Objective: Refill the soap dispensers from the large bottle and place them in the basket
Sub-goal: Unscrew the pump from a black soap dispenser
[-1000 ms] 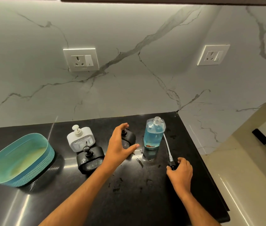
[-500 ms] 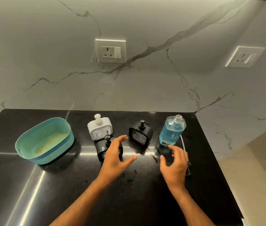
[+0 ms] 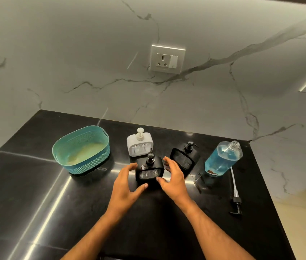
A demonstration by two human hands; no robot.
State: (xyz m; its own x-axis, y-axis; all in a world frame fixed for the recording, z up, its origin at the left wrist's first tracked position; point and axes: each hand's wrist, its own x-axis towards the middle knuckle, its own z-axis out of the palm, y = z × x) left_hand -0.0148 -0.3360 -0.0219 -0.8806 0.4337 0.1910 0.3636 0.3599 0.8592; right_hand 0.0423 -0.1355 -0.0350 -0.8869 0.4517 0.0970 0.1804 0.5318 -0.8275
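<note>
A black soap dispenser (image 3: pixel 149 170) stands on the black counter (image 3: pixel 35 194) between my two hands. My left hand (image 3: pixel 125 184) is spread open at its left side, my right hand (image 3: pixel 173 177) spread open at its right side, both close to it or just touching. Behind it stands a white dispenser (image 3: pixel 139 145). A second black dispenser (image 3: pixel 185 156) is to the right. The large clear bottle (image 3: pixel 223 158) of blue soap stands uncapped farther right. Its pump (image 3: pixel 235 194) lies on the counter beside it. The teal basket (image 3: pixel 81 149) sits at the left.
A marble wall with two sockets (image 3: pixel 167 59) rises behind the counter. The counter's right edge (image 3: pixel 272 194) drops off just past the pump. Small wet spots lie near the bottle's base.
My right hand has left the pump on the counter and come left to the near black dispenser. My left hand has left the farther black dispenser and now flanks the near one.
</note>
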